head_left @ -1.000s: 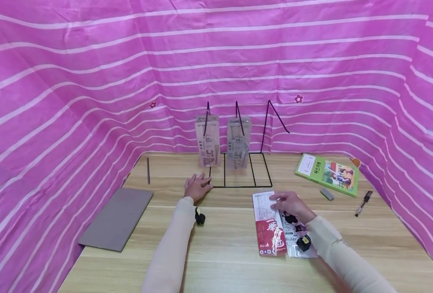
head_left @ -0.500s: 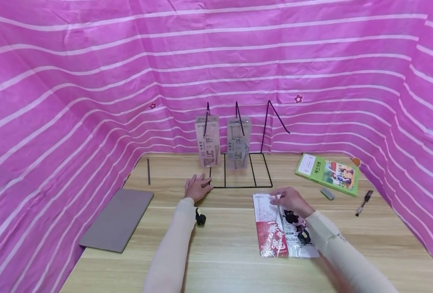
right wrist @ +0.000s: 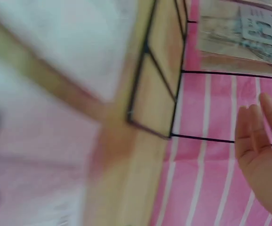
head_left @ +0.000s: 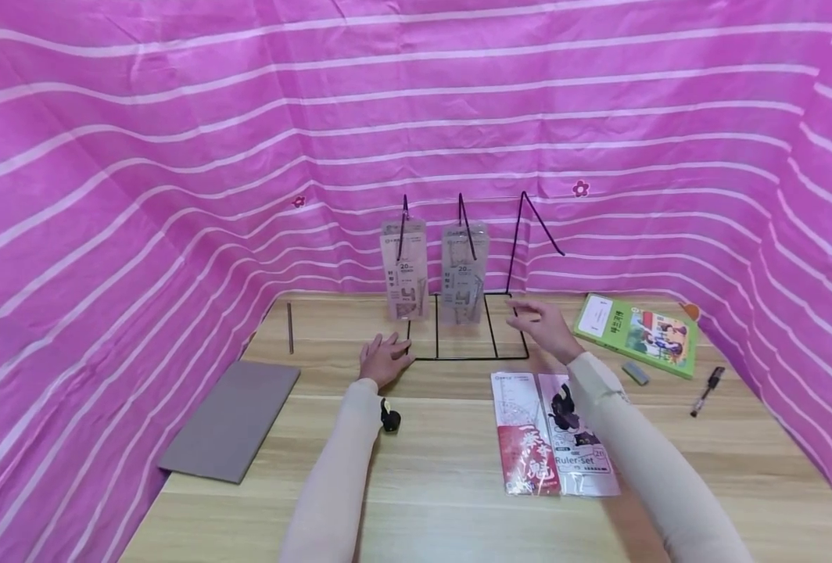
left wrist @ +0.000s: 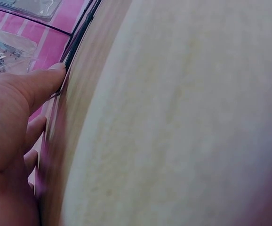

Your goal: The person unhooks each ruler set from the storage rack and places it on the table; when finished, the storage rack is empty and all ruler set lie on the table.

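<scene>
A black wire rack [head_left: 471, 344] stands at the back of the wooden table [head_left: 444, 461], with two clear ruler packets [head_left: 406, 270] hanging on its left and middle hooks. My left hand [head_left: 384, 358] rests flat on the table and touches the rack's front left corner [left wrist: 68, 59]. My right hand [head_left: 537, 322] hovers open over the rack's right side [right wrist: 173, 94], holding nothing. Two flat ruler-set packets [head_left: 553, 442] lie side by side on the table in front of the rack, below my right forearm.
A grey board [head_left: 231, 420] lies at the left, a thin dark rod [head_left: 291, 328] behind it. A green book [head_left: 636, 332], a grey eraser [head_left: 635, 373] and a black pen [head_left: 704, 390] sit at the right. Pink striped cloth [head_left: 177, 156] walls the table in.
My right hand has left the flat packets and risen forward to the right side of the rack. The packets stay on the table. The left hand has not moved.
</scene>
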`<state>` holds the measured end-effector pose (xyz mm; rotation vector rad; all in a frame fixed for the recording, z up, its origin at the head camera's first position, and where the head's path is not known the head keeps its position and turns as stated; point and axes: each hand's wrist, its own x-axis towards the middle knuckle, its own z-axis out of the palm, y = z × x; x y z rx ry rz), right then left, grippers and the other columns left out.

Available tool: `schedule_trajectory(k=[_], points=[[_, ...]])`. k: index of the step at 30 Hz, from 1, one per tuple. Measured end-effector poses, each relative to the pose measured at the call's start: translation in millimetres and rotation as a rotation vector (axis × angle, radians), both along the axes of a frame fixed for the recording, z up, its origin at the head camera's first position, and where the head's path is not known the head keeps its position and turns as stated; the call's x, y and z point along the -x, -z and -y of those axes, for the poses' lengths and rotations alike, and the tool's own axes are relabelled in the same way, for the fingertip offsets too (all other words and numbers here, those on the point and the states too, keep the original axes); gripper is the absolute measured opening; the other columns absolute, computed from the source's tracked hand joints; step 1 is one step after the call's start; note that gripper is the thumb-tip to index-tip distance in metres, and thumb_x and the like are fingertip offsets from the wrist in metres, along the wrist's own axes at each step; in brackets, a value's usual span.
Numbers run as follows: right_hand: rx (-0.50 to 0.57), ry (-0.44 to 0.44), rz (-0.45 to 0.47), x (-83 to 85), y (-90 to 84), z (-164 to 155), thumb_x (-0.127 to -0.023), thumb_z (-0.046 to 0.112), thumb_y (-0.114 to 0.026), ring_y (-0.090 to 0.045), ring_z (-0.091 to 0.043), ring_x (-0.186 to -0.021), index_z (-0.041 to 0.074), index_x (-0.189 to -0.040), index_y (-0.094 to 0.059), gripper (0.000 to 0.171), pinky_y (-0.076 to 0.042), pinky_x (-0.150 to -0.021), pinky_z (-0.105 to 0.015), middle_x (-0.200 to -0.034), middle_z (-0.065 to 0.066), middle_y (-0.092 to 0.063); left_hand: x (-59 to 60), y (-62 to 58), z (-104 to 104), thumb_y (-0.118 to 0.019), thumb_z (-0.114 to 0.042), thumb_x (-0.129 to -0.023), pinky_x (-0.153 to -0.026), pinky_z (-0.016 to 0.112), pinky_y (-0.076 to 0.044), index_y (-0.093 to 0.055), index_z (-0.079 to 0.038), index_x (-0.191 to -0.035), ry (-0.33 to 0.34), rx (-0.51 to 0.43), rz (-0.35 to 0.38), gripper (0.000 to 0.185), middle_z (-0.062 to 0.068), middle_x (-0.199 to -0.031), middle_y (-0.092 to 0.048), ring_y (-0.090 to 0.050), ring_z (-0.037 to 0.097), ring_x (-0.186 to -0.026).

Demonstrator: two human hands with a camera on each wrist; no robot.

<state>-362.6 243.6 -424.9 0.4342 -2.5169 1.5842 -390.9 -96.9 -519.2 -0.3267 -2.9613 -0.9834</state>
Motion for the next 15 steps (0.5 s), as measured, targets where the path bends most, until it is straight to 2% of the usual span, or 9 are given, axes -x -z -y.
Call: schedule_trajectory(k=[3, 7, 12, 15], points=[[0.022, -0.029, -0.062, 3.0, -23.1, 12.5, -0.094, 0.0, -0.067, -0.047, -0.045, -0.134, -0.01, -0.135, -0.055, 0.044, -0.048, -0.104, -0.054, -0.146, -0.028, -0.05, 1.2, 0.1, -0.7, -0.063, -0.037, -0.098, -0.123, 0.059, -0.002, -0.06, -0.02, -0.141, -0.002, 0.002, 0.001, 0.047, 0.01, -0.16, -0.037, -0.016, 0.041, -0.153], [0.054, -0.053, -0.105, 8.1, -43.2, 27.3, -0.093, -0.002, -0.068, -0.041, -0.044, -0.14, -0.01, -0.136, -0.055, 0.046, -0.044, -0.106, -0.057, -0.152, -0.026, -0.044, 2.6, 1.3, -1.0, -0.063, -0.039, -0.097, -0.124, 0.058, 0.0, -0.059, -0.02, -0.141, -0.004, -0.003, 0.007, 0.048, 0.009, -0.161, -0.037, -0.015, 0.041, -0.153], [0.102, -0.057, -0.098, 16.5, -52.2, 40.7, -0.092, -0.003, -0.069, -0.036, -0.038, -0.144, -0.008, -0.136, -0.056, 0.046, -0.043, -0.109, -0.055, -0.154, -0.022, -0.043, 3.6, 3.3, -0.7, -0.063, -0.04, -0.098, -0.124, 0.058, 0.0, -0.059, -0.021, -0.142, -0.002, -0.014, 0.017, 0.048, 0.009, -0.161, -0.036, -0.014, 0.04, -0.154], [0.126, -0.051, -0.086, 20.5, -53.7, 45.6, -0.092, -0.001, -0.07, -0.034, -0.036, -0.146, -0.006, -0.136, -0.057, 0.046, -0.035, -0.116, -0.055, -0.155, -0.02, -0.043, 3.7, 3.3, -0.1, -0.063, -0.04, -0.098, -0.124, 0.058, 0.0, -0.059, -0.021, -0.142, -0.002, -0.009, 0.012, 0.048, 0.009, -0.161, -0.036, -0.014, 0.04, -0.154]])
